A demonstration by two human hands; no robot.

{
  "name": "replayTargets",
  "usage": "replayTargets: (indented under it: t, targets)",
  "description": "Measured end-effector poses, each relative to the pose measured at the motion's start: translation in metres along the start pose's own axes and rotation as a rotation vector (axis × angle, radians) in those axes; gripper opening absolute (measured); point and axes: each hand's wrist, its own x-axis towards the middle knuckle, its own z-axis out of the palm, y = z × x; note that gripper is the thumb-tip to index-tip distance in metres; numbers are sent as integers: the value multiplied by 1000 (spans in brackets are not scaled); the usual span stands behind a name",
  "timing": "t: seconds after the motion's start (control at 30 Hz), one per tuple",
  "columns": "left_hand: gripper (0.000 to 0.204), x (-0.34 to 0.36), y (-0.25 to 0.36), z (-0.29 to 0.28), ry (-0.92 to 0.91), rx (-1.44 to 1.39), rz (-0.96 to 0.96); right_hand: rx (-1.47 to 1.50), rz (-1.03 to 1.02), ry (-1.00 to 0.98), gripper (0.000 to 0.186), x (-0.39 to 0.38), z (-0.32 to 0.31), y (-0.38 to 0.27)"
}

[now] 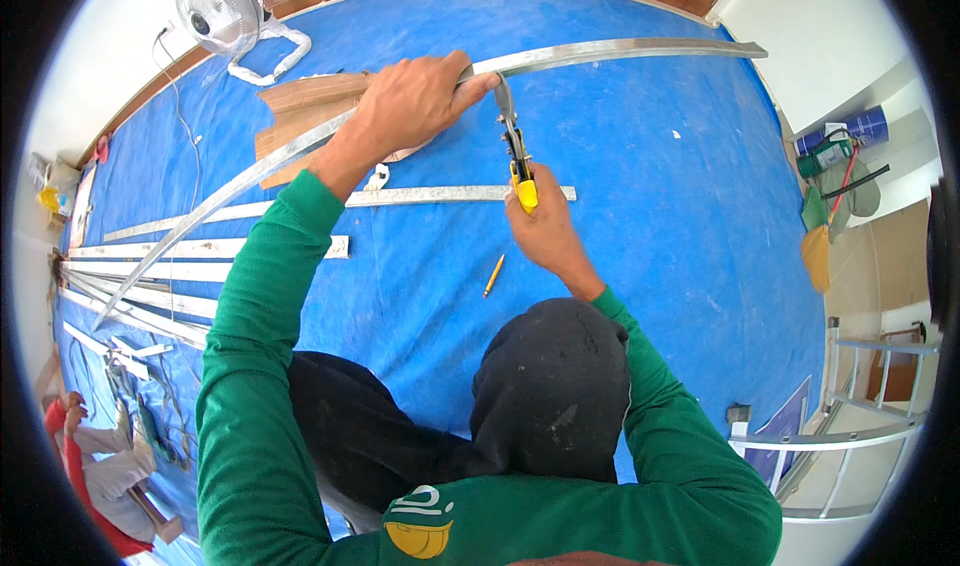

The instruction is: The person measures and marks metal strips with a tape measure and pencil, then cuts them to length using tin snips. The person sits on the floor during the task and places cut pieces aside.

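A long, thin galvanized metal channel (620,54) runs across in front of me from the lower left to the upper right. My left hand (415,101) is wrapped over it near its middle, thumb pointing right. My right hand (548,224) grips the yellow handles of a pair of tin snips (512,141), which point away from me. Their jaws meet the channel just right of my left thumb; how deep they sit on the metal I cannot tell. A yellow pencil (493,276) lies on the blue floor sheet (680,226) nearer to me.
More metal channels (200,249) lie at the left, with a cardboard piece (300,116) beyond them. A fan (220,11) stands at the far left. A ladder (830,436) and cans (830,154) are at the right. Another person (105,466) sits at the lower left.
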Motion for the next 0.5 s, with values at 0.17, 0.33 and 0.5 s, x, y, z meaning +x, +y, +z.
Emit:
replayTargets:
  t: [0.17, 0.33, 0.5]
  targets:
    - [61, 1, -1, -3, -56, -35, -20, -123, -155, 36, 47, -1, -2, 0]
    - [69, 0, 1, -2, -49, -35, 8, 22, 81, 8, 31, -3, 3, 2]
    - [72, -2, 0, 1, -130, 7, 21, 122, 122, -3, 19, -2, 10, 12]
